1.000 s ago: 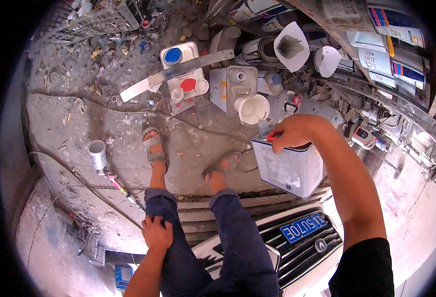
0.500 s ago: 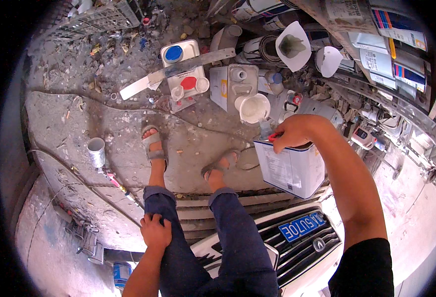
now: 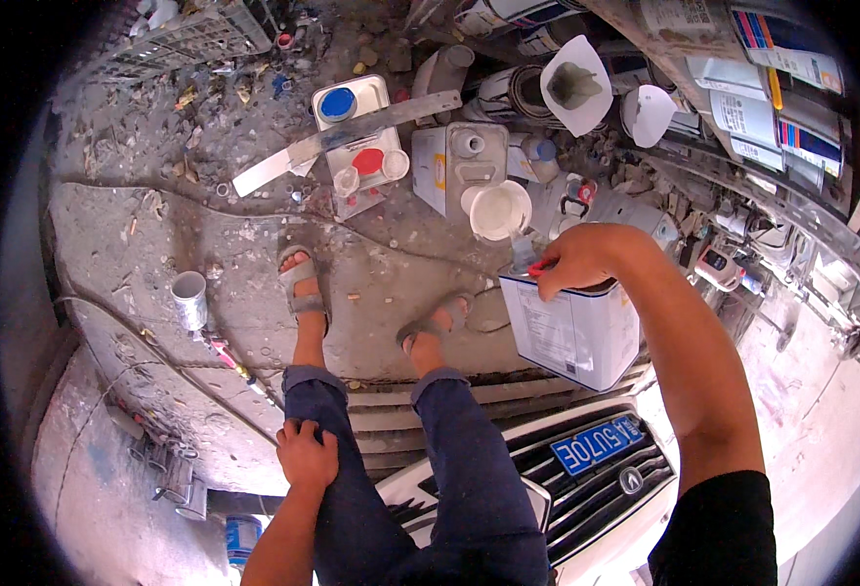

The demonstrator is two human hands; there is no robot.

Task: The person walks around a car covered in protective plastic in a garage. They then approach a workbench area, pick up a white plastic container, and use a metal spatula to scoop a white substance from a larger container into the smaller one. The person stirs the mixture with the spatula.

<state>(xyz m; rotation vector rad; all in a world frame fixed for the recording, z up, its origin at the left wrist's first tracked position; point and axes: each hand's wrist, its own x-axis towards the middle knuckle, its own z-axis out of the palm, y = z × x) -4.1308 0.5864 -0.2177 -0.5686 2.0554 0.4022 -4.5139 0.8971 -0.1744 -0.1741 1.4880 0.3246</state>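
Since a second ago the square tin can (image 3: 574, 327) has shifted a little toward twelve o'clock and tilted further, its top corner now nearer the white cup (image 3: 499, 210), while the left hand (image 3: 306, 455) has stayed where it was on the thigh. The right hand (image 3: 578, 260) grips the top edge of the can, fingers (image 3: 550, 277) curled shut over its rim beside a small red cap; the can hangs tilted in the air at about three o'clock from the person's sandalled feet (image 3: 301, 283), with its white labelled side facing the camera. A thin clear stream seems to run from the can's upper corner toward the white cup, which stands on the floor at its eleven o'clock, though the stream is faint. The left hand lies flat on the dark trousers (image 3: 449, 488) at about seven o'clock in the picture, fingers spread and holding nothing. At twelve o'clock from the feet lie a flat tin with a blue lid (image 3: 338, 104) and a red lid (image 3: 367, 161), crossed by a long metal strip (image 3: 342, 142). A small grey can (image 3: 189, 298) stands on the concrete floor (image 3: 156, 244) at nine o'clock. Paper cone filters (image 3: 574, 86) sit among paint tins at one o'clock, and a car grille with a blue plate (image 3: 601, 444) shows at five o'clock.
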